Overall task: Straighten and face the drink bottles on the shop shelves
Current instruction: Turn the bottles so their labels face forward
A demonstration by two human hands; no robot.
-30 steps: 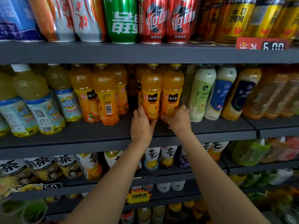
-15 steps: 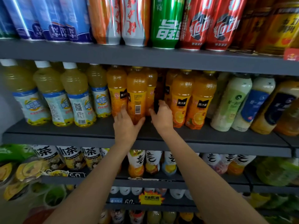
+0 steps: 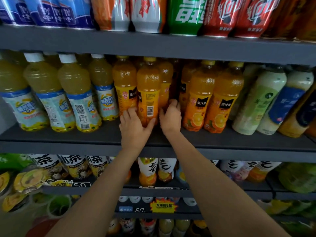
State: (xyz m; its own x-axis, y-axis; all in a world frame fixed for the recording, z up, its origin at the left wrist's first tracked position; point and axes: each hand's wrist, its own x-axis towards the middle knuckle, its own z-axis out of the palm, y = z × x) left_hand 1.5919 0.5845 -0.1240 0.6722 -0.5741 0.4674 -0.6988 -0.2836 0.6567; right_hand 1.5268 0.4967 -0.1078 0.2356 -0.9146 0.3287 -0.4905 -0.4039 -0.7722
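my left hand (image 3: pixel 135 129) cups the base of an orange juice bottle (image 3: pixel 148 93) turned barcode-out, near the front edge of the grey shelf (image 3: pixel 68 137). my right hand (image 3: pixel 171 117) grips a darker bottle (image 3: pixel 176 86) just behind it.

Dim, even light; soft blur throughout; wide-angle bending at edges; faint bottle glare.

Taking as landmark the barcode-out bottle (image 3: pixel 148 93), standing at the front of the middle shelf (image 3: pixel 222 142). At its base on the left, left hand (image 3: pixel 135 129); on the right, right hand (image 3: pixel 171 117). Just right of that hand, two label-front bottles (image 3: pixel 212 100). Left of the landmark, white-capped bottles (image 3: pixel 56 93). Far right, tilted milky bottles (image 3: pixel 266 100). Directly above, on the upper shelf, cans (image 3: pixel 148 12).
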